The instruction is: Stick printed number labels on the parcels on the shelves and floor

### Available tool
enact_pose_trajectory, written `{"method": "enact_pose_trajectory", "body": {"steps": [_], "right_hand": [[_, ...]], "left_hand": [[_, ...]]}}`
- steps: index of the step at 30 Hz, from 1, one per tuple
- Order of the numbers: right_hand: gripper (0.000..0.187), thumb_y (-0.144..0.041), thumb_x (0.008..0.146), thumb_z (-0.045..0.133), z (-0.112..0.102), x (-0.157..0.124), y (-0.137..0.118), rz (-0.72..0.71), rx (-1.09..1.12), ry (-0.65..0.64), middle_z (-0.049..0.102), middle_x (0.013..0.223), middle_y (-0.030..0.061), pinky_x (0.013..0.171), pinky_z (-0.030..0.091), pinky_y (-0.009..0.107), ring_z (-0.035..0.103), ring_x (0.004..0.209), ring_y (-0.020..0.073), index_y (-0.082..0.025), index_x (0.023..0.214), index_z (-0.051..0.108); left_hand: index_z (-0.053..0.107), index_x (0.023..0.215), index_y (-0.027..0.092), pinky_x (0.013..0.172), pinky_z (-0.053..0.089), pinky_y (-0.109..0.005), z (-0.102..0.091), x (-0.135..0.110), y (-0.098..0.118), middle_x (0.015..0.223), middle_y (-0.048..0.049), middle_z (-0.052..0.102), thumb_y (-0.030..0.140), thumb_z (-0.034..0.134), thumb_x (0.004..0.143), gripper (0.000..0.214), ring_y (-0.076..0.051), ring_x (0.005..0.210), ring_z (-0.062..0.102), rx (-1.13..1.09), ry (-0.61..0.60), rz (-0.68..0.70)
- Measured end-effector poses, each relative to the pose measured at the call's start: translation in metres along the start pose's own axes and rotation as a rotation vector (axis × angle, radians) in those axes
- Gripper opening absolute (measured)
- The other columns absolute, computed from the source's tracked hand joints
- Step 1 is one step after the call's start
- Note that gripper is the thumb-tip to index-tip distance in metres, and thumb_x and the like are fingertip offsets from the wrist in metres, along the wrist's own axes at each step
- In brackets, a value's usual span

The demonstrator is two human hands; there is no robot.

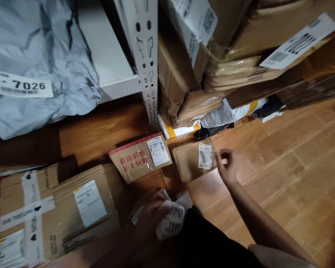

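My left hand (152,212) is wrapped round a strip or roll of white number labels (171,221), printed 7007 and 7008, close to my dark clothing. My right hand (229,167) is just right of a small flat cardboard box (188,163) with a white shipping label. Its fingers are curled in toward the thumb near the box's right edge; whether something small sits between the fingertips, or they touch the box, I cannot tell. Left of that box is a brown cardboard parcel (135,160) with a red edge, red print and a shipping label.
Larger taped cartons (64,201) stand at lower left. A white perforated shelf post (149,59) rises ahead. A grey wrapped parcel (41,48) labelled 7026 is on the left shelf; stacked cartons (181,74), one labelled 7022, are at right. Wooden floor (281,178) extends right.
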State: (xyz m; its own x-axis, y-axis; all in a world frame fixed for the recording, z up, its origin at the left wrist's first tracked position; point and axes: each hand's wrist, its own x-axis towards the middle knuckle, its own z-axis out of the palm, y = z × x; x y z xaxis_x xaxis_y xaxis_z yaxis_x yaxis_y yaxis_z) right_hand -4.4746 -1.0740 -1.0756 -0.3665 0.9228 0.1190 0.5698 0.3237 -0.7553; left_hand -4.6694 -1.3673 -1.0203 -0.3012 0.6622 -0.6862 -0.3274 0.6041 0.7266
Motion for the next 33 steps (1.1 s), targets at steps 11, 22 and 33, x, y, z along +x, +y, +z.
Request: {"method": "enact_pose_trajectory", "body": {"steps": [11,22,33], "right_hand": [[0.036,-0.044,0.067,0.081,0.098,-0.104,-0.123,0.224,0.552,-0.854,0.068,0.081,0.0034,0.072,0.051,0.032,0.063,0.073,0.0165,-0.017,0.085,0.067],[0.034,-0.052,0.08,0.065,0.135,-0.04,-0.111,-0.16,0.426,-0.85,0.065,0.084,0.0043,0.077,0.046,0.031,0.059,0.079,0.0181,-0.019,0.085,0.063],[0.035,-0.049,0.068,0.068,0.141,0.035,-0.056,-0.066,0.261,-0.989,0.058,0.068,0.0,0.063,0.041,0.027,0.05,0.063,0.0136,-0.016,0.076,0.061]], "left_hand": [[0.068,0.08,0.015,0.058,0.043,-0.023,-0.005,0.019,-0.047,0.067,-0.001,0.065,0.05,0.065,0.077,0.035,-0.016,0.064,0.058,-0.047,0.257,0.24],[0.07,0.099,0.014,0.066,0.047,-0.024,-0.007,0.053,-0.052,0.084,-0.0043,0.072,0.054,0.064,0.078,0.045,-0.018,0.075,0.063,-0.194,0.263,0.207],[0.067,0.074,0.014,0.055,0.035,-0.023,-0.008,0.011,-0.083,0.066,-0.0015,0.064,0.055,0.065,0.076,0.041,-0.015,0.06,0.053,-0.043,-0.088,0.152]]}}
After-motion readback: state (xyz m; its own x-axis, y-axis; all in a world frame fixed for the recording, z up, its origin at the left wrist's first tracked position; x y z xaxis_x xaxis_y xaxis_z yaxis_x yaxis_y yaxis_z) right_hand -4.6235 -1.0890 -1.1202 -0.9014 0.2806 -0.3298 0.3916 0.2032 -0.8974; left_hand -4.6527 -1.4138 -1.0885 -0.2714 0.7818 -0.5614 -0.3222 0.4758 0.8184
